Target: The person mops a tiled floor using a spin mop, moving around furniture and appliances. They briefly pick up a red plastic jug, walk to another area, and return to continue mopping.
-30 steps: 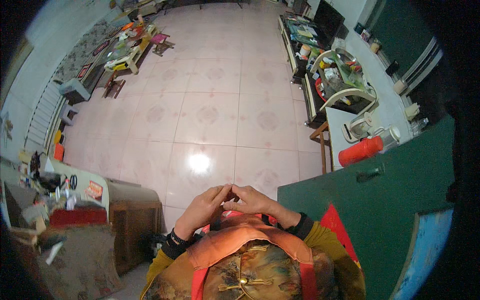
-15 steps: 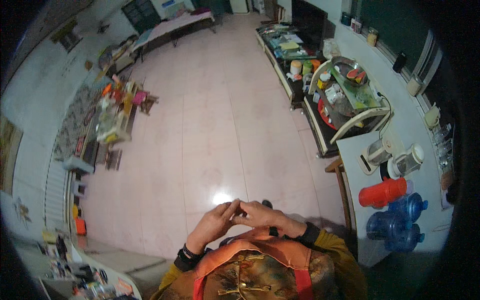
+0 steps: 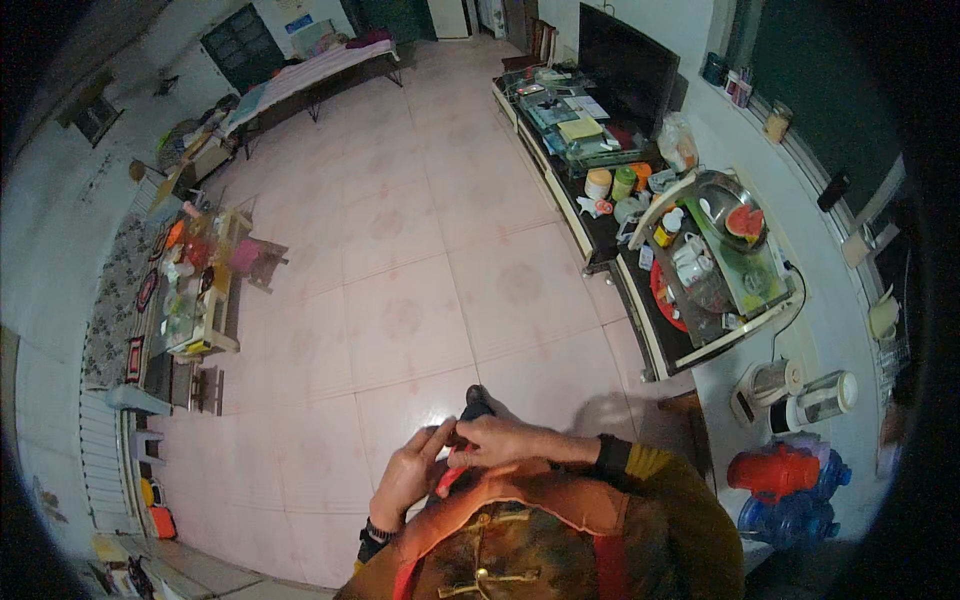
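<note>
In front of my waist, my left hand (image 3: 408,472) and my right hand (image 3: 497,440) meet at the fingertips. A narrow red strap (image 3: 449,480) shows between them, and the fingers of my right hand close on it. The fingers of my left hand are bent together against the right ones; what they pinch, if anything, is hidden. Over my patterned brown top I wear an orange apron (image 3: 520,490) with red shoulder straps. One dark shoe (image 3: 477,394) shows on the floor just beyond my hands.
Pale pink tiles (image 3: 400,280) cover the floor. To my right stand a low cabinet with a television (image 3: 625,70), a cluttered rack (image 3: 700,260), glass jugs, a red jug (image 3: 772,472) and blue water bottles (image 3: 790,520). A crowded table (image 3: 215,270) and a small stool (image 3: 262,262) stand left.
The view has shifted, and a shoe now shows more fully ahead. My hands have stayed together at my waist, and the red strap has come into sight between them.
</note>
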A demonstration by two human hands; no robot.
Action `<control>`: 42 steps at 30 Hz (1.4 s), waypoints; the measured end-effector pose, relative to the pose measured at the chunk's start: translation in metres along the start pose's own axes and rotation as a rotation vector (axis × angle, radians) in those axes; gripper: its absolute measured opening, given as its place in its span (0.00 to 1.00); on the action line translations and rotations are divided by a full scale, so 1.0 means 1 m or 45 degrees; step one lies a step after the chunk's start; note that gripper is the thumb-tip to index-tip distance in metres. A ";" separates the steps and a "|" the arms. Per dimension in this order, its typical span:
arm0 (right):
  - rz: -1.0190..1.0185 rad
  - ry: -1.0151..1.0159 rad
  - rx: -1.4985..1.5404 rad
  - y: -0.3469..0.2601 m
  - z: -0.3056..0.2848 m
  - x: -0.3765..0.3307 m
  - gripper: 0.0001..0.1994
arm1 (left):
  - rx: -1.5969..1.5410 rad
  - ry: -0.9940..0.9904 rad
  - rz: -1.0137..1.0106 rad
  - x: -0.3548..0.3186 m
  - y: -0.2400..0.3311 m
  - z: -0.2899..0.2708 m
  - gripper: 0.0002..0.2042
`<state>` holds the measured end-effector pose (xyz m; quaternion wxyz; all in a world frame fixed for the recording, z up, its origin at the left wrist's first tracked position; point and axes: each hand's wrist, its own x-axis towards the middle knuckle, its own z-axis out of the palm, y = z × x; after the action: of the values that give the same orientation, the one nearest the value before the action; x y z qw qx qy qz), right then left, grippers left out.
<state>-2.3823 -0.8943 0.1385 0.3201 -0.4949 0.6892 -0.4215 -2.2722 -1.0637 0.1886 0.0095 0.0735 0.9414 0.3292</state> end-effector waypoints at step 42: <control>0.166 0.624 0.362 0.360 -0.688 0.464 0.22 | -0.005 -0.329 0.334 0.919 -0.316 -0.181 0.27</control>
<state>-3.2625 -1.0982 0.1066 0.2368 -0.2830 0.7103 -0.5995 -3.2345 -1.2873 0.1621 0.0875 0.2374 0.9139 0.3173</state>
